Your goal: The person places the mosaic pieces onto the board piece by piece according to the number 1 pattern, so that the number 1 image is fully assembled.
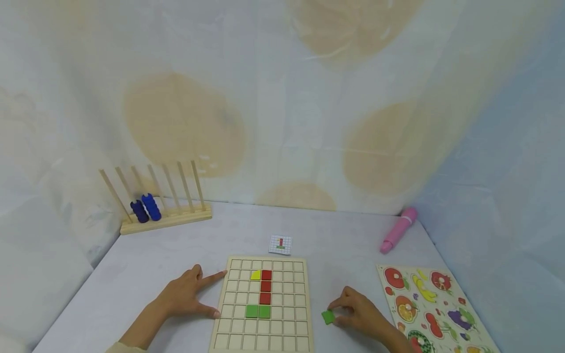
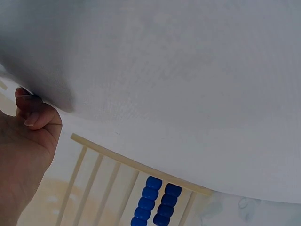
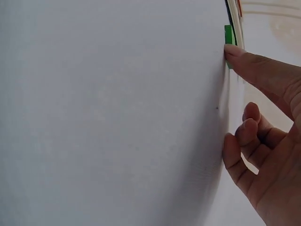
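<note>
A wooden grid board (image 1: 289, 327) lies flat in the head view. Set in its squares are a yellow tile (image 1: 256, 275) with one slanted corner, a column of red tiles (image 1: 266, 286) and two green tiles (image 1: 252, 311) side by side. My left hand (image 1: 184, 293) touches the board's left edge with outstretched index finger and thumb; its other fingers are curled. To the right of the board, my right hand (image 1: 363, 315) pinches a green square tile (image 1: 328, 317) between thumb and fingers, just over the table. The right wrist view shows the thumb against this green tile (image 3: 228, 35).
Behind the board lies a small pattern card (image 1: 280, 244). A wooden peg abacus (image 1: 167, 223) with blue beads stands at the back left. At the right are a pink marker-shaped object (image 1: 398, 230) and a fruit puzzle board (image 1: 434, 309).
</note>
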Demonstrator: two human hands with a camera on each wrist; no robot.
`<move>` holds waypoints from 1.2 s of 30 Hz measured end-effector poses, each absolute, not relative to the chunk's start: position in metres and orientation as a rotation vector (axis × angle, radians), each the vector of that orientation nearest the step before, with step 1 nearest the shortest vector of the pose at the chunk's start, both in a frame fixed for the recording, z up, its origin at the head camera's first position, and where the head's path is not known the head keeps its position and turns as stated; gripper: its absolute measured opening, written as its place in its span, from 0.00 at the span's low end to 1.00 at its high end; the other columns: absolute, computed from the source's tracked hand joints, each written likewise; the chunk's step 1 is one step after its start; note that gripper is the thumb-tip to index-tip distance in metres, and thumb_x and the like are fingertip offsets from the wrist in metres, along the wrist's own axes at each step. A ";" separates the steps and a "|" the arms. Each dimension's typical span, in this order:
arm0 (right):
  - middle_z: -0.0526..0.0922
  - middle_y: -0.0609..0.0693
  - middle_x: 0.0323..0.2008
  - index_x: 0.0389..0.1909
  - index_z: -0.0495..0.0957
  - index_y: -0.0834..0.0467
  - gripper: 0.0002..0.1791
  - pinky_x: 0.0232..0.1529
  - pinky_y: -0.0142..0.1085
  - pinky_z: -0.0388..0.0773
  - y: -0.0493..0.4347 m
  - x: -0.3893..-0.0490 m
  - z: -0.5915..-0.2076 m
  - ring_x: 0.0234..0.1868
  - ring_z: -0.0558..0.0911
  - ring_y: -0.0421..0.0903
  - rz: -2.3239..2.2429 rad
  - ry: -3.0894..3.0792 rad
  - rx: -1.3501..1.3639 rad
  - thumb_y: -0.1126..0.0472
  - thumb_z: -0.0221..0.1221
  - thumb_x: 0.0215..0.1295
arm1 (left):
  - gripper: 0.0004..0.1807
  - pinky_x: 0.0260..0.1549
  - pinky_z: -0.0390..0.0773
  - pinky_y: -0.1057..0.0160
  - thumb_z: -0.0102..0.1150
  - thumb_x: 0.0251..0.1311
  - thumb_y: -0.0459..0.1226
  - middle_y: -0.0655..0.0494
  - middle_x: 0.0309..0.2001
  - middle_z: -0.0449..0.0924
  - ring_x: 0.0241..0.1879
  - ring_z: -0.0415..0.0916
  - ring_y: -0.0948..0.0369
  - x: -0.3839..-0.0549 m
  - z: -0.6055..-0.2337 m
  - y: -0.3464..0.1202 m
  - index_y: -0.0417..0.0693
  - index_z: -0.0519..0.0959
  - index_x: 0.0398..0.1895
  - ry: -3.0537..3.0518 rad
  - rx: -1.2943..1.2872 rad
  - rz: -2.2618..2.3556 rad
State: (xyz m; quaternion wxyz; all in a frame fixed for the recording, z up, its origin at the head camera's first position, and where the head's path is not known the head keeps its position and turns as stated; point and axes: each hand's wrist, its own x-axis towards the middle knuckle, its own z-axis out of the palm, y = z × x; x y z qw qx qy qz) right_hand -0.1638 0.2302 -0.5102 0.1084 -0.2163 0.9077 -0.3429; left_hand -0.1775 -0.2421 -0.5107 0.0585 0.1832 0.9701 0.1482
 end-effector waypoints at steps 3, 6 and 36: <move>0.69 0.41 0.31 0.38 0.87 0.50 0.12 0.34 0.29 0.67 0.229 -0.164 -0.514 0.33 0.66 0.32 -0.995 2.703 -0.636 0.53 0.73 0.53 | 0.55 0.24 0.60 0.65 0.64 0.34 0.76 0.57 0.38 0.59 0.33 0.58 0.62 -0.177 -0.509 -0.242 0.73 0.66 0.72 2.929 0.547 0.450; 0.70 0.39 0.32 0.36 0.86 0.50 0.11 0.36 0.29 0.69 0.227 -0.163 -0.515 0.34 0.67 0.31 -0.962 2.732 -0.631 0.52 0.73 0.52 | 0.55 0.23 0.60 0.66 0.63 0.33 0.77 0.58 0.38 0.59 0.33 0.58 0.62 -0.177 -0.510 -0.242 0.74 0.66 0.72 2.935 0.539 0.443; 0.73 0.45 0.31 0.35 0.85 0.51 0.09 0.35 0.28 0.73 0.143 -0.171 -0.493 0.34 0.71 0.36 -1.177 2.618 -0.865 0.60 0.72 0.51 | 0.56 0.24 0.61 0.63 0.62 0.32 0.78 0.56 0.39 0.61 0.34 0.59 0.61 -0.181 -0.515 -0.242 0.75 0.66 0.72 2.908 0.492 0.433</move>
